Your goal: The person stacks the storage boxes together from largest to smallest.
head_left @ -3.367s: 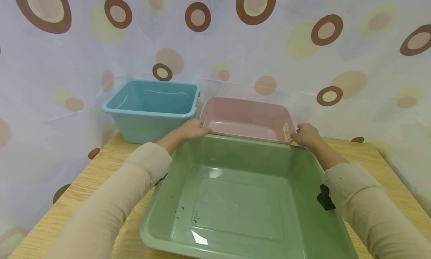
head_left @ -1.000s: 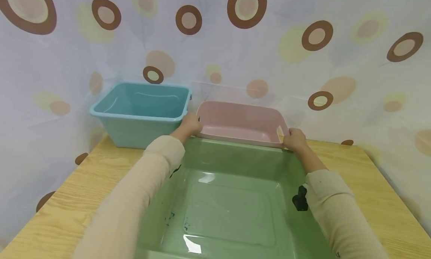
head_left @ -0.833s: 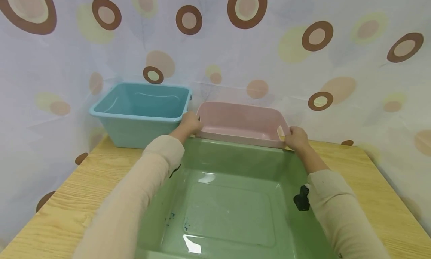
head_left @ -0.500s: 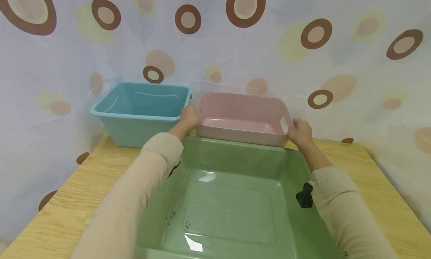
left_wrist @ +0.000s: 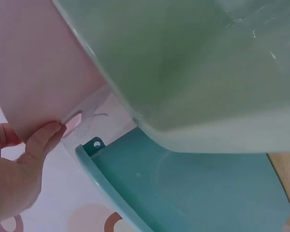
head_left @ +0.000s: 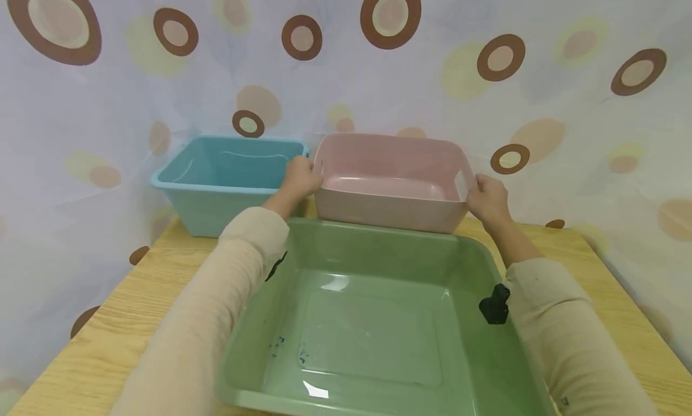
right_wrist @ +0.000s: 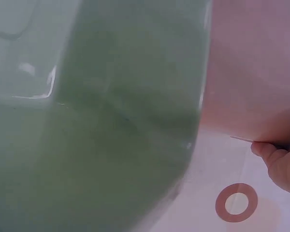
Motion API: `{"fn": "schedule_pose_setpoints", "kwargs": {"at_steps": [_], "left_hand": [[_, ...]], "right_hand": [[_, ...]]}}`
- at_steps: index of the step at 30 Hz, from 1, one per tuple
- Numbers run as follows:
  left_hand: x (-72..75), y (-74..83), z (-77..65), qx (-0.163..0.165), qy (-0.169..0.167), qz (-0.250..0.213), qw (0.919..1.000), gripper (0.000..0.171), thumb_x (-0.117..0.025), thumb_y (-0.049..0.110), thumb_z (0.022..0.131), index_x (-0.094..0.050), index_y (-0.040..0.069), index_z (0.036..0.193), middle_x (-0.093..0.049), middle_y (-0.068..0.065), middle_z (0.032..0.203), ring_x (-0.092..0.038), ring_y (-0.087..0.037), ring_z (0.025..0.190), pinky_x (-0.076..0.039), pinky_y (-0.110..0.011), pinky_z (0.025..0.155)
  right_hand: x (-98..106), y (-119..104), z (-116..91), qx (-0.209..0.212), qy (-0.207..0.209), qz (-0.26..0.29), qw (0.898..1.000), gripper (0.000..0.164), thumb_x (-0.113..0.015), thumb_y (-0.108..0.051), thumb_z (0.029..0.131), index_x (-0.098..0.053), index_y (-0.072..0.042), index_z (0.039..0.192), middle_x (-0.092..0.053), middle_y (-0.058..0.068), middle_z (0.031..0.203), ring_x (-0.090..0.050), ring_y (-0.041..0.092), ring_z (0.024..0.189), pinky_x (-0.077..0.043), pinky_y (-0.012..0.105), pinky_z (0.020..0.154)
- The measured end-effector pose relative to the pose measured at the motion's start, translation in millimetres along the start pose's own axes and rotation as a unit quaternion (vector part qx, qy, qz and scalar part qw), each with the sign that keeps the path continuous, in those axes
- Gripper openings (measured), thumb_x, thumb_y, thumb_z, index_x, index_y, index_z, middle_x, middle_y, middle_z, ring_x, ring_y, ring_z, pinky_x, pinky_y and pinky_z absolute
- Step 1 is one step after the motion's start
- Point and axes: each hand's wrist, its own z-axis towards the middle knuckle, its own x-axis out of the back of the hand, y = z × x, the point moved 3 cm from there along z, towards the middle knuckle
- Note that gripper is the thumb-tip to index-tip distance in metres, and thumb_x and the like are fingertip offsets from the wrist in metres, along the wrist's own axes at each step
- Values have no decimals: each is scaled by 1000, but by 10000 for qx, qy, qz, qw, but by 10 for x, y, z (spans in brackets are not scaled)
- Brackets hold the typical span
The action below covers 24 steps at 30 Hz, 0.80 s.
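A pink plastic bin [head_left: 389,213] with cut-out handles stands behind the large green tub, its front wall showing above the tub's far rim. My left hand [head_left: 300,179] pinches its left end near the handle hole, thumb and fingers on the edge; the left wrist view shows this left hand [left_wrist: 26,164] at the bin's corner. On the other end my right hand [head_left: 491,203] grips the rim beside the right handle hole. In the right wrist view the right hand [right_wrist: 280,164] holds the pink wall's edge. The green tub [head_left: 373,338] lies in front, under both forearms.
A light blue bin [head_left: 221,203] stands at the back left, close beside the pink one. All rest on a wooden table [head_left: 116,317]. Behind hangs a pale sheet with brown ring patterns [head_left: 500,59]. Black wrist devices [head_left: 494,305] sit at the sleeves.
The pink bin has risen behind the green tub, so more of its front wall shows. Both hands have gone up with it. The blue bin stays in place.
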Motion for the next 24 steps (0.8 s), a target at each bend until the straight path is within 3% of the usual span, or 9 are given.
{"fn": "schedule_pose_setpoints", "kwargs": {"at_steps": [3,6,7,9,12,17,20,23,24], "left_hand": [[19,12,0,315,236,-146,9991,31,-48,4,82,-43,4,52,-38,-2,54,-35,-16,59,-25,-20,44],[34,13,-4,590,563,-356,9960,21,-50,3,82,-69,0,74,-61,-10,72,-44,-20,72,-32,-20,49],[40,12,-7,640,663,-439,9948,22,-50,4,83,-72,0,83,-66,-12,78,-48,-21,74,-36,-22,51],[57,4,-11,652,920,-658,9914,27,-51,6,85,-72,2,101,-71,-13,95,-56,-23,83,-46,-25,59],[84,-21,-2,706,1182,-941,9860,29,-54,9,85,-69,4,108,-70,-12,104,-64,-23,96,-54,-30,75],[99,-45,22,716,977,-1107,9864,34,-55,13,85,-66,4,115,-66,-11,116,-57,-24,114,-50,-33,90],[97,-59,34,703,780,-1433,9841,34,-56,9,83,-65,1,115,-64,-13,119,-56,-25,116,-50,-34,91],[103,-66,41,677,744,-1834,9779,33,-59,9,83,-64,-1,114,-64,-14,118,-59,-24,113,-50,-34,91],[107,-73,41,663,744,-1923,9763,33,-59,11,83,-64,-1,114,-65,-14,118,-59,-24,112,-50,-34,91]], "right_hand": [[53,-50,8,-45,-111,104,9999,25,-35,-5,90,-56,8,84,-56,4,56,-46,21,69,-36,24,53],[95,-124,8,-151,-149,266,9994,36,-35,-9,92,-61,9,109,-67,23,89,-53,28,90,-42,26,66],[106,-150,5,-218,-152,375,9989,38,-35,-11,93,-60,7,116,-65,26,102,-52,29,98,-43,28,71],[112,-194,7,-431,-132,568,9974,40,-36,-13,94,-57,6,121,-60,28,114,-49,30,108,-44,31,78],[112,-243,3,-771,-196,990,9919,42,-35,-10,91,-54,5,126,-54,26,126,-42,30,119,-42,35,89],[144,-267,5,-1077,-332,1397,9838,49,-31,-2,86,-46,3,133,-42,22,140,-37,30,128,-40,39,102],[173,-264,19,-1181,-364,1520,9806,51,-32,-2,86,-41,2,136,-40,21,142,-40,28,125,-48,25,90],[200,-270,33,-1273,-361,1582,9785,53,-33,-2,85,-39,1,138,-38,21,143,-42,25,121,-45,11,72],[201,-274,34,-1291,-383,1660,9769,54,-33,-2,85,-37,1,138,-37,21,144,-42,25,122,-44,10,72]]}}
